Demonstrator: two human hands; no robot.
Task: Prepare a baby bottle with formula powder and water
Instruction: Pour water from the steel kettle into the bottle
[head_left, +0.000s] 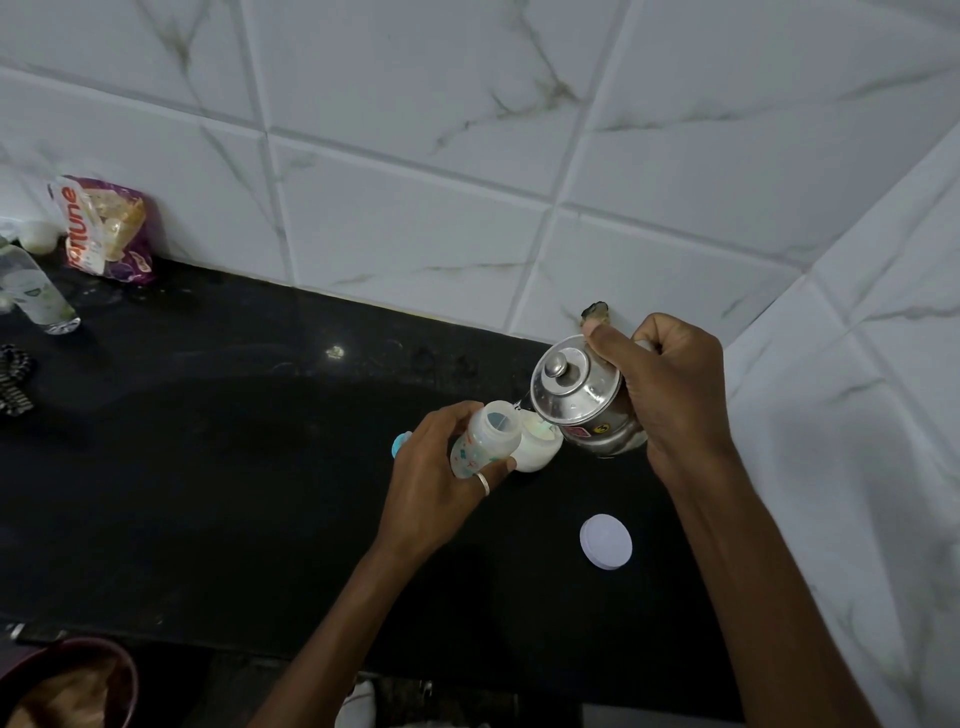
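Head view, looking down on the baby bottle (485, 436): sitting uncapped right of the middle of the dark surface (234, 441), whether resting on it or lifted just off it being hard to tell. Leaning with the long axis running from lower left to upper right, with the open mouth facing the kettle. Being gripped round the body by the left hand (431, 478), with fingers curled about it.

Standing just beside the bottle's mouth, on its right: an open white tub (535, 447) with pale contents inside. Hanging above that tub and tipping leftward: a steel kettle (582, 400), lid on, with a thin spout (522, 404) reaching toward the bottle's rim. Being clamped at the handle by the right hand (675, 395), with the thumb pressing on the lid's edge.

Judging this as water going into the bottle, depending on spout and mouth lining up; seeing no clear stream.

Lying flat nearer the front edge: a white lid (605, 541). Peeking out behind the left hand: a teal cap (399, 446). Resting well apart at the back left corner: a printed packet (104, 231).
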